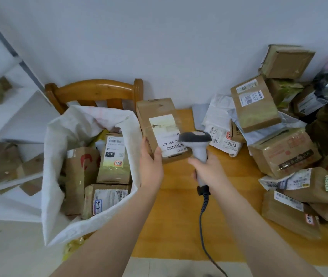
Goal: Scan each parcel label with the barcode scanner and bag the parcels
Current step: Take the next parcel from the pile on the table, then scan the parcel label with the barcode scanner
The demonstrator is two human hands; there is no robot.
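Against the far wall stands a yellow wooden table [175,216], and its right side is heaped with a pile of parcels [285,154]: brown taped boxes and pale mailer bags lying at all angles. Just left of the table a white woven sack [55,156] gapes open, with several labelled cardboard boxes already inside it. The curved back of a wooden chair [95,89] rises behind the sack. Further left, a white shelf unit [19,108] carries more brown packages, though these are blurred.

Between sack and pile, a long brown parcel [155,114] is lifted above the table's far left part and tilted toward the camera. The left hand [151,168] grips its near left corner, the thumb laid on the top face and the fingers underneath. The right hand [209,170] is wrapped round the handle of a grey barcode scanner [196,140], whose head hangs over the near right edge of the parcel's white label [169,134], by the barcode. The scanner's coiled cable [202,226] trails down toward the near edge.
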